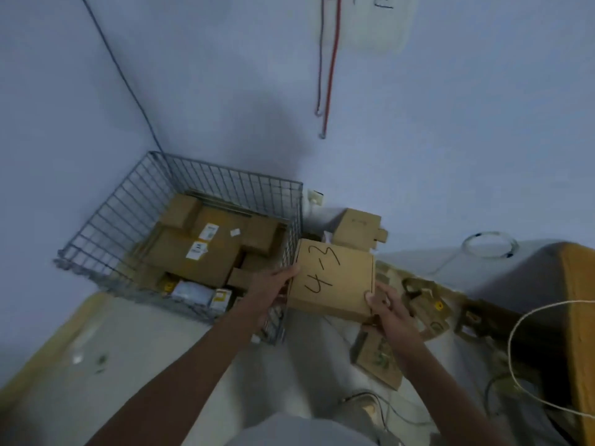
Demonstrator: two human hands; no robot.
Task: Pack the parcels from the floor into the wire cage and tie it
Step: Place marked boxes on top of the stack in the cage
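A brown cardboard parcel (331,278) with "4-3" handwritten on top is held between both my hands, just right of the wire cage's right wall. My left hand (272,286) grips its left edge and my right hand (384,305) grips its near right corner. The grey wire cage (106,220) stands in the room's corner, open on top, with several brown boxes and small packets inside. Another brown parcel (355,228) sits on the floor behind the held one. Flat brown parcels (378,358) lie on the floor below my right hand.
A wooden piece of furniture (579,317) stands at the right edge with a loop of pale string (515,346) hanging by it. More small cardboard packs (428,309) lie beside it. Red and grey cords (328,75) hang on the wall. A coiled white cable (489,246) lies on the floor.
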